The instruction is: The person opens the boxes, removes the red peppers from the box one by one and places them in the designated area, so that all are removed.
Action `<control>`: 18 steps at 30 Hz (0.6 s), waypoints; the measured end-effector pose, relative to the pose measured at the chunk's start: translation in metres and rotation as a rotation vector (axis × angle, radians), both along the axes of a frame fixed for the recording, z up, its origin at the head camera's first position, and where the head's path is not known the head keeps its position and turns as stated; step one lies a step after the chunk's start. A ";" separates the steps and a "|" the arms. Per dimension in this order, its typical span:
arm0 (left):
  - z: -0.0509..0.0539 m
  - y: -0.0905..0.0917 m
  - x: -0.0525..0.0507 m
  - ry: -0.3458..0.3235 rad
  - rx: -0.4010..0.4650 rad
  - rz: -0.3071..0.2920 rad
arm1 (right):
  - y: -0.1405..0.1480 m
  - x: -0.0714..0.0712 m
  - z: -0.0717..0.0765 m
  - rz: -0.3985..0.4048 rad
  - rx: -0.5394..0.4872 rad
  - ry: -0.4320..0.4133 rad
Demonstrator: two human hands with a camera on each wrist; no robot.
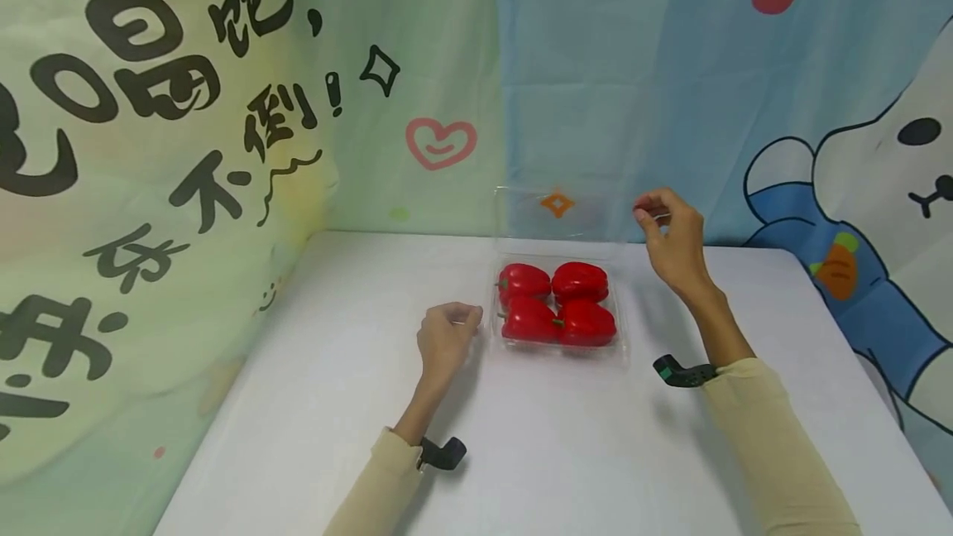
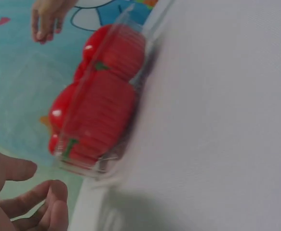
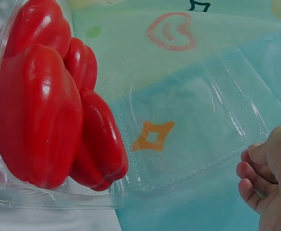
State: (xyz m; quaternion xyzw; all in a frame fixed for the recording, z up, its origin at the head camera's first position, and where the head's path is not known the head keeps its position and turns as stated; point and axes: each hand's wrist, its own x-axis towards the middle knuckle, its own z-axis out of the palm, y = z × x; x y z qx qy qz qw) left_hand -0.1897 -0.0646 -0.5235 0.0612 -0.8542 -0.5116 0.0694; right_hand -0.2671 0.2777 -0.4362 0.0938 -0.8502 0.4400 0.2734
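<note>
On the white table: four red peppers in a clear box, lid up.
Right hand has the lid pinched at a corner; left hand hangs just beside the box, thumb and fingers slightly apart. Peppers sit two by two (pretty snug, tbh), some green stems facing the left hand.

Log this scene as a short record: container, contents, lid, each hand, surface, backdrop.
Container: clear plastic container, open
Contents: four red peppers, two by two
Lid: transparent lid, raised at the container's far side
Left hand: left hand beside the container's left side, holding nothing
Right hand: right hand at the lid's edge, seemingly pinching it
Surface: white table
Backdrop: printed cloth with dark lettering and cartoon figures
</note>
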 end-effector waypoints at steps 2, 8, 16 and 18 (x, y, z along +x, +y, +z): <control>-0.004 0.003 -0.001 -0.032 0.025 -0.018 | 0.002 -0.001 -0.001 -0.004 0.005 -0.006; -0.004 0.006 0.000 -0.102 0.087 -0.018 | 0.001 -0.002 -0.005 0.000 0.022 -0.038; -0.005 0.002 0.005 -0.122 0.118 -0.030 | 0.001 -0.001 -0.006 0.016 0.012 -0.059; -0.006 0.001 0.005 -0.126 0.128 -0.041 | 0.003 -0.001 -0.005 0.026 0.020 -0.066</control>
